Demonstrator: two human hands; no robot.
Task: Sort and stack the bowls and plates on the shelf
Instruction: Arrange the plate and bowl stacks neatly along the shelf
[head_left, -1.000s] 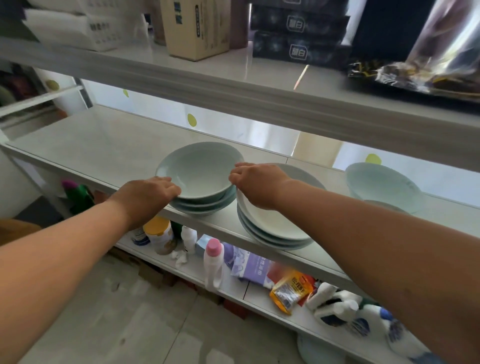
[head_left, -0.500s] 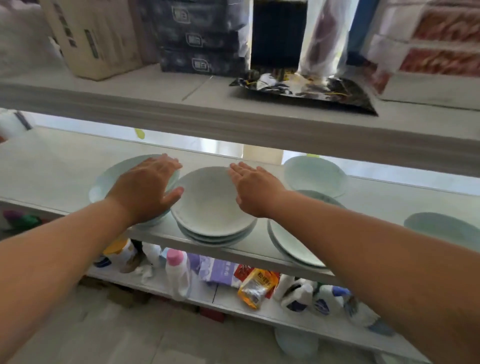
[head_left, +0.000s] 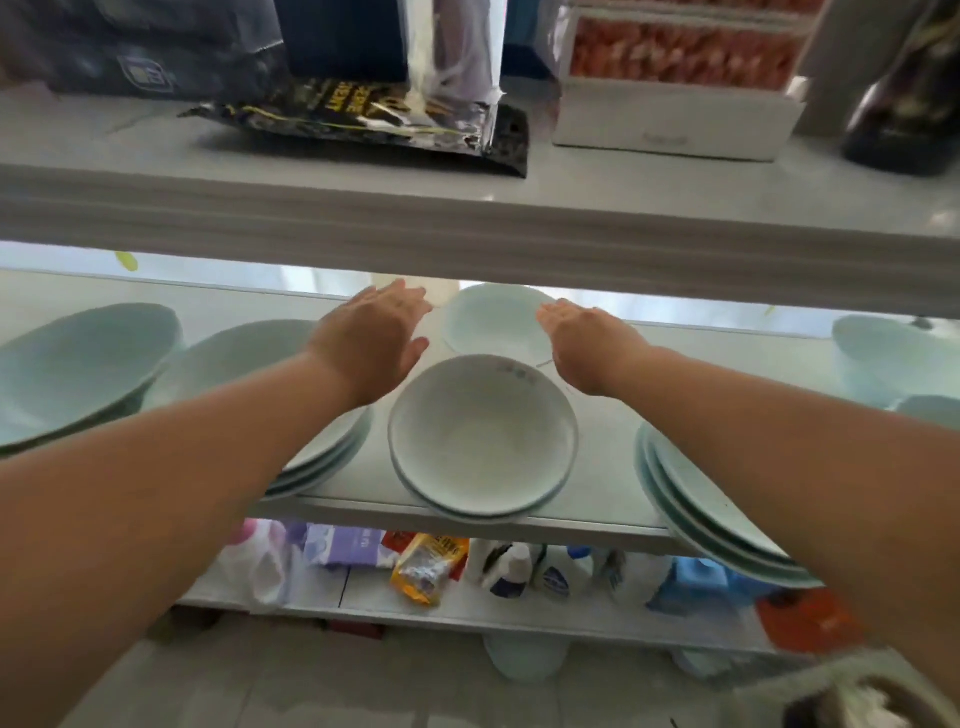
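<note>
On the middle shelf (head_left: 602, 514) a pale bowl (head_left: 493, 322) stands at the back, between my two hands. My left hand (head_left: 371, 338) reaches in on its left with fingers straight, holding nothing. On the bowl's right is my right hand (head_left: 587, 338), likewise stretched out and apart from it. In front, at the shelf edge, a white plate (head_left: 483, 436) lies on another plate. A plate stack (head_left: 322, 457) sits under my left forearm, with a bowl stack (head_left: 78, 369) further left. Another plate stack (head_left: 711, 509) lies under my right forearm.
More pale bowls (head_left: 893, 358) stand at the far right of the shelf. The upper shelf board (head_left: 467, 228) overhangs the hands and carries a dark foil bag (head_left: 374, 119) and boxes (head_left: 675, 119). Bottles and packets (head_left: 431, 566) crowd the lower shelf.
The view has swung to the right along the shelf. Both hands left the two stacks at the left, opened out, and now reach deeper in on either side of the back bowl.
</note>
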